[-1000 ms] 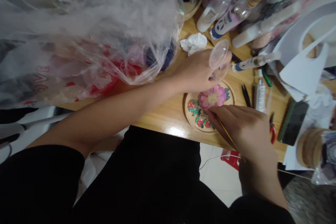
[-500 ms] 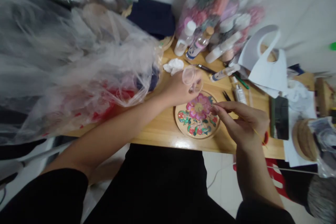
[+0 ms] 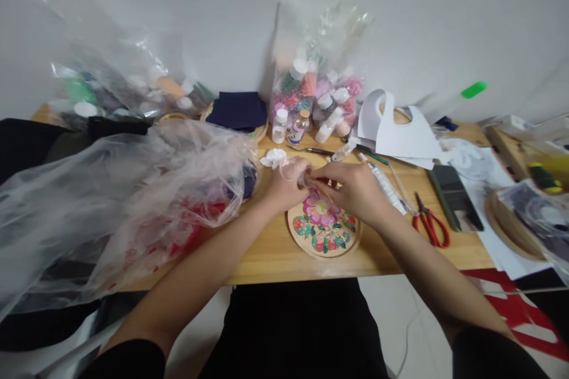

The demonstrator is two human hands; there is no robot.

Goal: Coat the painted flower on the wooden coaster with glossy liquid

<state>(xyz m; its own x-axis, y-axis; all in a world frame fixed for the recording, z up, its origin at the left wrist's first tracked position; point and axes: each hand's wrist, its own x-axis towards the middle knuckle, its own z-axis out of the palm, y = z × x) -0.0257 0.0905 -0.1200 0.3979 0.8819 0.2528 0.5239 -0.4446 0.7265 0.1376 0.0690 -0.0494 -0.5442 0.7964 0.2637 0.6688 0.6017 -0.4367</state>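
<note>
From where I stand, the person's left hand [image 3: 291,188] has its grip closed around a small clear plastic cup [image 3: 305,179], whose round transparent lid [image 3: 290,169] hangs open over the back of the fingers. The right hand [image 3: 353,186] comes in to the mouth of the cup with its fingertips pinched narrow; whatever that grip holds is too small and blurred for me to tell.

Just below both hands, on the pale wooden desk [image 3: 267,260], lies a round wooden disc [image 3: 328,253] decorated with a large pink flower [image 3: 320,208] and smaller red and green motifs [image 3: 326,241]. A crumpled white tissue [image 3: 273,158] sits just beyond the left hand, and the red-handled pliers [image 3: 430,226] rest well to the right.

To do this well, I'd say, the cup wants a steady, light hold, since thin plastic could flex if squeezed. The right wrist is best kept raised above the decorated surface, with small movements at the cup's mouth so that nothing drips or smears below.
</note>
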